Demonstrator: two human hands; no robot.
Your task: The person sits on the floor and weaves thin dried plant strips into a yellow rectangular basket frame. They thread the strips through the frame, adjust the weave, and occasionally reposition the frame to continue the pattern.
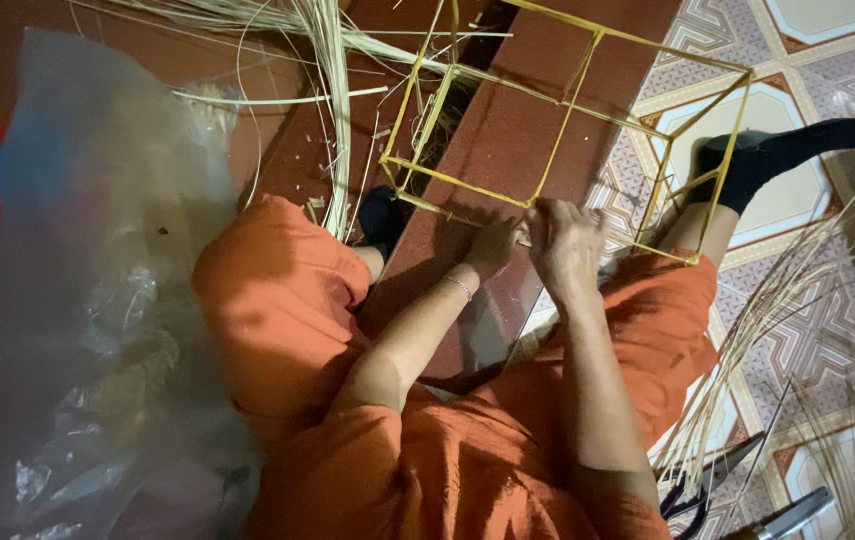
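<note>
Head view. The person sits on the floor in orange clothing [277, 310] with knees spread apart. A box-shaped frame of thin yellow bamboo strips [567, 110] stands on the floor between the legs, tilted, its near lower edge at the hands.

The left hand [492, 245] is curled shut, fingertips pinching the near bottom strip of the frame. A thin bracelet [461, 288] sits on that wrist. The right hand [562, 245] lies just beside the left, touching it, fingers bent down and pressed onto the same strip. Whether the right fingers wrap fully around the strip cannot be told.

A loose bundle of pale bamboo splints [327, 90] lies beyond the left knee, fanning over the dark red floor [507, 130]. A second fan of splints [757, 340] lies beside the right leg on the patterned tile floor [827, 60]. A foot in a black sock [797, 150] rests on the tile, just right of the frame. A crumpled clear plastic bag [87, 300] fills the left side of the view. Dark-handled tools [737, 480] lie near the lower right edge.
</note>
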